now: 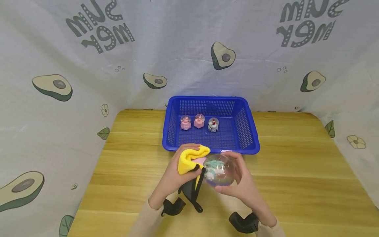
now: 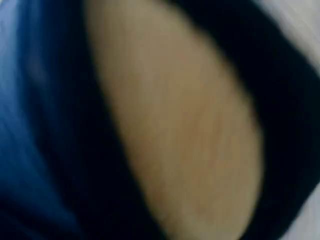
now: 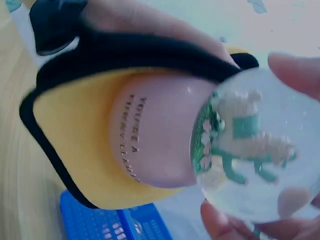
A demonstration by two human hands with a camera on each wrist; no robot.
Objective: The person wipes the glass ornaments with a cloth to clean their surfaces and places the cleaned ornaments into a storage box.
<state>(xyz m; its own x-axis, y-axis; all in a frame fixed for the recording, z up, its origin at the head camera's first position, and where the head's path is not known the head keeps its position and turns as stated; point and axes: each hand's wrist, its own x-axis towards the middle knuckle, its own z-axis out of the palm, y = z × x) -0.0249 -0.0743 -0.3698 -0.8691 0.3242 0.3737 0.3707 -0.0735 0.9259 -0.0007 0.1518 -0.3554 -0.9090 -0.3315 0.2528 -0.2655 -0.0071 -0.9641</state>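
Between the two hands is a large snow globe (image 1: 220, 171), tilted on its side over the table. White llama figures and green plants show inside its clear dome. Its pink base (image 3: 160, 130) carries printed lettering. With the left hand (image 1: 171, 174) the person grips a yellow cloth (image 1: 186, 161) with black edging, folded around that base. Fingers and thumb of the right hand (image 1: 245, 182) hold the clear dome from the right. The left wrist view is too blurred to show the left hand's work.
Behind the hands stands a blue plastic basket (image 1: 255, 149). Inside it are two small pink snow globes (image 1: 185, 122) (image 1: 199, 121) and a silvery white one (image 1: 213, 125) with a red figure. The wooden table (image 1: 296, 158) meets an avocado-print curtain (image 1: 189, 49) at the back and sides.
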